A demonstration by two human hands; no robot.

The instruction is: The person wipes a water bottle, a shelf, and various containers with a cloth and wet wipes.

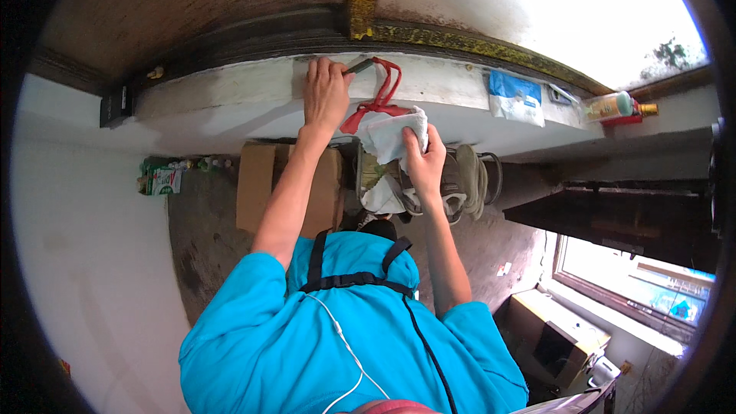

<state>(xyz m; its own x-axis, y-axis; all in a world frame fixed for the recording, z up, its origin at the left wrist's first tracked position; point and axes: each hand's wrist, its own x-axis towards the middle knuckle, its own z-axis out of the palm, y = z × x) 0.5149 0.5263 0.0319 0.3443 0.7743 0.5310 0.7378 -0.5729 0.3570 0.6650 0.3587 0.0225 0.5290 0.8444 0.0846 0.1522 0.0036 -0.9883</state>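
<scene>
My left hand (pixel 326 95) rests on the white windowsill (pixel 448 83), its fingers closed around a slim dark-handled object (pixel 360 66). A red ribbon (pixel 388 89) is looped at the free end of this object and hangs over the sill's front edge with a knot. What the object's other end looks like is hidden under my fingers. Just below the sill, my right hand (pixel 424 158) grips a folded white cloth (pixel 391 132), thumb on top. The cloth's upper edge touches or overlaps the ribbon's tail; I cannot tell which.
A blue-and-white packet (pixel 516 98) and a bottle (pixel 606 106) lie along the sill to the right. A small black box (pixel 116 106) stands at its left end. Below are a cardboard box (pixel 256 187), a bin (pixel 374 175) and shoes (pixel 454 201). A dark shelf (pixel 615 215) juts out at right.
</scene>
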